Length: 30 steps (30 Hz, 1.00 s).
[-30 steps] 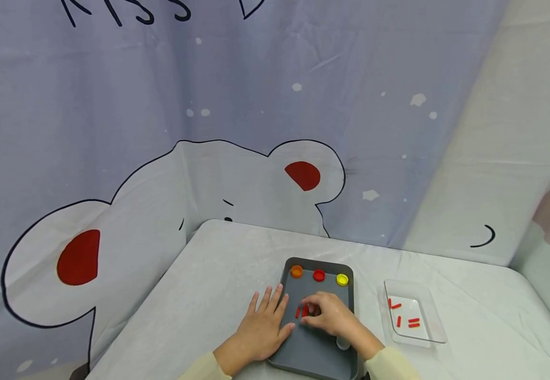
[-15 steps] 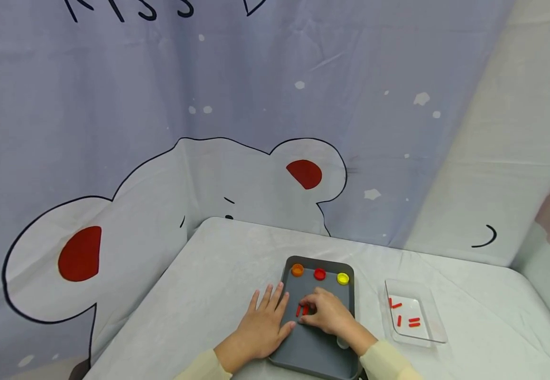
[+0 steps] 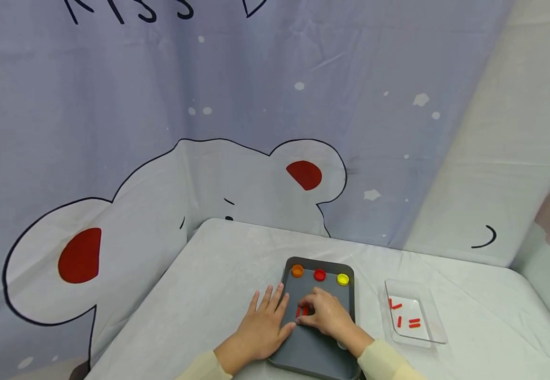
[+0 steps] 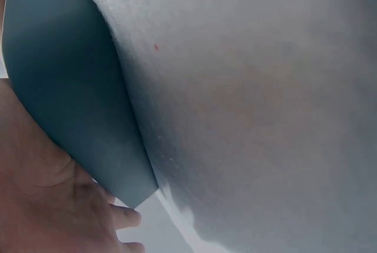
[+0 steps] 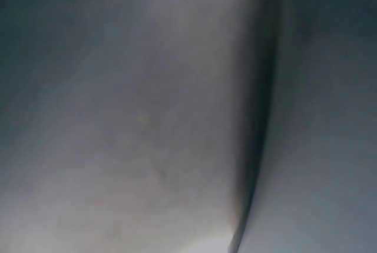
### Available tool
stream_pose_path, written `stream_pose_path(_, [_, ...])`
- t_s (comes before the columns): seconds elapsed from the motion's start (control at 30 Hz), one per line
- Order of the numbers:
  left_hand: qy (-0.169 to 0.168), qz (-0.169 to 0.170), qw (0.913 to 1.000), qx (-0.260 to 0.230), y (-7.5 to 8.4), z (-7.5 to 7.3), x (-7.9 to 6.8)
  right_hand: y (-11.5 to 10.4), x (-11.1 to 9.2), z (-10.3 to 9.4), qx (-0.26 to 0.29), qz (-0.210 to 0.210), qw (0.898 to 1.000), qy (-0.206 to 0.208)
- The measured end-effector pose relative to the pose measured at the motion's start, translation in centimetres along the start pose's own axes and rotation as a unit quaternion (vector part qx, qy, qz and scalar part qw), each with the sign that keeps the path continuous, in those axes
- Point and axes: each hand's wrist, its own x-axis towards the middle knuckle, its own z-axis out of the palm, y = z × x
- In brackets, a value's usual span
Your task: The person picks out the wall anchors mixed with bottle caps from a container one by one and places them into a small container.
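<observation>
While your left hand [image 3: 264, 327] lies flat with fingers spread on the left edge of the grey tray [image 3: 312, 351], your right hand [image 3: 328, 315] has crept slightly left since a second ago, its curled fingertips now at the red sticks [image 3: 301, 311] in the tray's middle; whether they pinch one, you cannot tell. That looks like lining the sticks up side by side. More red sticks lie in the clear dish [image 3: 433, 327] to the right. Orange [image 3: 297, 271], red [image 3: 319, 274] and yellow [image 3: 343, 279] caps sit along the tray's far edge. On the curtain [image 3: 161, 105], only the cropped bottoms of black letters show, perhaps "KISS".
</observation>
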Motion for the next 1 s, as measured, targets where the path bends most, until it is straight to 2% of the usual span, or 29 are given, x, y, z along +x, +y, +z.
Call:
stream_pose_path(0.63, [0.01, 0.005, 0.9999, -0.007, 0.2, 0.1, -0.1, 0.0, 0.3, -0.1, 0.007, -0.008, 1.0, -0.004])
stream_pose_path(0.8, [0.015, 0.004, 0.9999, -0.004, 0.2, 0.1, -0.2, 0.1, 0.4, -1.0, 0.031, -0.017, 0.999, 0.015])
stream_pose_path(1.0, [0.029, 0.011, 0.9995, -0.003, -0.2, 0.6, 0.1, 0.6, 0.2, -2.5, 0.055, 0.004, 0.998, 0.043])
